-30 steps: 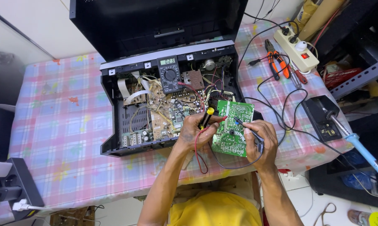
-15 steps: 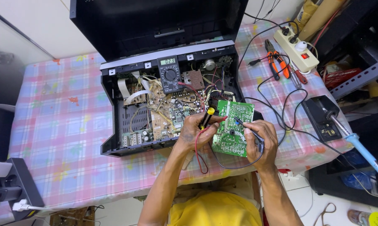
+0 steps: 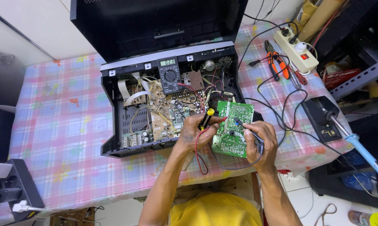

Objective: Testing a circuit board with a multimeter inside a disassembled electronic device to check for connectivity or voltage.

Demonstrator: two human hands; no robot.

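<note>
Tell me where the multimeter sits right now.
In the head view the multimeter rests inside the opened black chassis, at its rear middle, above the left hand and up-left of the green circuit board.

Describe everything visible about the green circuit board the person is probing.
The green rectangular circuit board shows its solder side up, with pale traces and many silver solder points. It lies tilted at the front right corner of the opened black device chassis, partly over the checked tablecloth. The left hand holds a red and yellow probe at its left edge; the right hand presses a black probe onto its upper middle. Red and black leads trail around it.
</note>
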